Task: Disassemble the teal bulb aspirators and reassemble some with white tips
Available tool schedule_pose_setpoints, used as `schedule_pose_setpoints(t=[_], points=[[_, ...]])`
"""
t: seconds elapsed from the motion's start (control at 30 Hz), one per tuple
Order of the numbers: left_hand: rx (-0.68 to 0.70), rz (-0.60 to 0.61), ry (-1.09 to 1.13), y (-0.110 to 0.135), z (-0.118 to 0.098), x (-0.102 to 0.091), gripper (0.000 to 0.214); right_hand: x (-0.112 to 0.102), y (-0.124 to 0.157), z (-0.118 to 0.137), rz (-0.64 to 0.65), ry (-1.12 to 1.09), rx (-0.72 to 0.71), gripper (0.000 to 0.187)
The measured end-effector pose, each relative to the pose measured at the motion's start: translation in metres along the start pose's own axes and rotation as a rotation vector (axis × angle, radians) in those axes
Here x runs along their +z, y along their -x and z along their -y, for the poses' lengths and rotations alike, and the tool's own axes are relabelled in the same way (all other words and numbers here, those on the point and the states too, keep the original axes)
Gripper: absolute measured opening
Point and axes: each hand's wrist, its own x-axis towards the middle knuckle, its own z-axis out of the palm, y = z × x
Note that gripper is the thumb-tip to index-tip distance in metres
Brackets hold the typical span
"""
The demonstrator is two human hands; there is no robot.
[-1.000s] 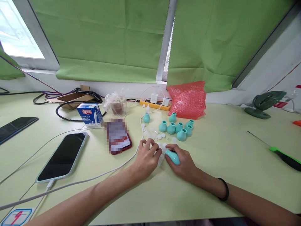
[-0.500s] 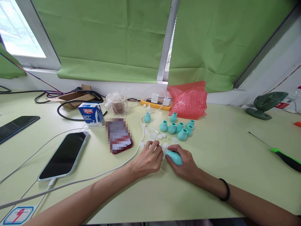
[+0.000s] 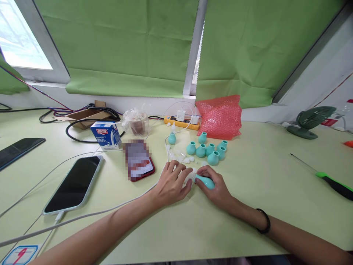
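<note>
My right hand [image 3: 216, 186] is closed round a teal rubber bulb [image 3: 206, 182], which lies on its side with its narrow end to the left. A translucent nozzle [image 3: 190, 176] is at that end. The thumb and index finger of my left hand [image 3: 173, 184] curve round the nozzle from both sides, the other fingers spread over the table. Beyond my hands stand several teal bulbs [image 3: 213, 158] with open necks facing up. One bulb [image 3: 172, 138] among them carries a clear pointed nozzle [image 3: 173, 127]. Small translucent pieces [image 3: 187, 160] lie just past my left fingers.
A white cable [image 3: 129, 200] runs beside my left forearm. Phones [image 3: 74, 186] and a milk carton [image 3: 106, 135] are on the left. At the back are a power strip [image 3: 182, 122] and a red bubble-wrap bag [image 3: 219, 117]. A screwdriver [image 3: 333, 184] and a fan [image 3: 311, 121] are at right.
The fingers of my left hand have uncurled and spread, its thumb and index finger now farther apart round the nozzle. My right hand keeps hold of the bulb in nearly the same place.
</note>
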Motion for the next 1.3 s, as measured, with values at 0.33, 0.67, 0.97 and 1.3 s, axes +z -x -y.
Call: schedule_pose_setpoints(t=[0.33, 0.67, 0.97, 1.3], points=[[0.143, 0.001, -0.112, 0.004, 0.001, 0.000, 0.014, -0.001, 0.000, 0.002, -0.024, -0.026, 0.037, 0.012], [0.014, -0.062, -0.008, 0.006, 0.007, 0.005, 0.025, -0.004, -0.002, -0.008, -0.190, -0.103, 0.017, 0.014], [-0.128, 0.268, 0.043, 0.006, 0.009, 0.004, 0.054, -0.002, -0.001, -0.008, -0.122, -0.050, -0.021, 0.015], [-0.146, 0.317, 0.084, 0.007, 0.009, 0.005, 0.056, -0.002, -0.001, -0.005, -0.057, 0.025, -0.085, 0.018]])
